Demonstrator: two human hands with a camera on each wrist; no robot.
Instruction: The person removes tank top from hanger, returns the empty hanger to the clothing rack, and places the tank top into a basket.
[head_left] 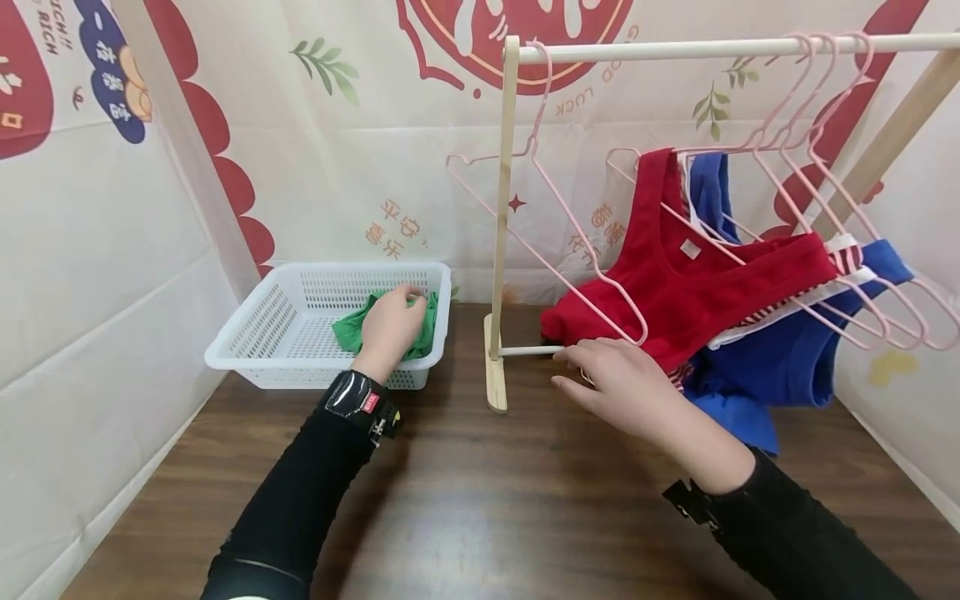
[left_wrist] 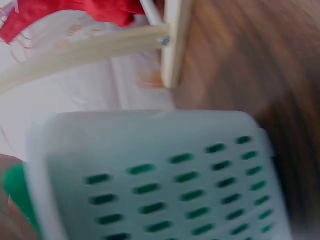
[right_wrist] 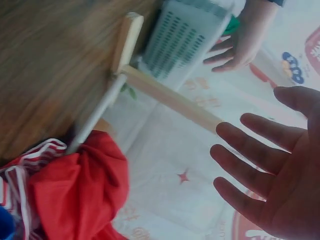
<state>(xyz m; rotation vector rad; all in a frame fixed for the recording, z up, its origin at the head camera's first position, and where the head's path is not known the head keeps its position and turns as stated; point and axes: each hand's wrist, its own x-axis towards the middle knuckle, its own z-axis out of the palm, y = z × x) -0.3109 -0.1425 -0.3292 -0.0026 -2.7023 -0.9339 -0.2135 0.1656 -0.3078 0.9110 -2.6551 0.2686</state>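
A crumpled green cloth [head_left: 348,331] lies in the right half of the white slotted basket [head_left: 285,363], spread roughly crosswise beneath the left hand [head_left: 392,327]; bunched like this, it points no clear way, while the basket's long side runs left to right in the head view. That view hides the left fingertips, so whether they pinch the cloth I cannot tell; the right wrist view shows several of those fingers extended. The left wrist view adds green showing through the basket's slots and a screw at the foot of the wooden rack [head_left: 503,208]. The right hand [head_left: 630,379] is spread wide, holding nothing, near the lower end of a bare pink hanger [head_left: 566,216]. Farther right hang a red top [head_left: 705,279], its white neck label too small to read, and blue garments [head_left: 787,367]. All stands on the brown bench [head_left: 465,500]. The printed backdrop [head_left: 337,183] reads "RICH!!" at left and "LUCK" behind the rack, among Chinese characters.
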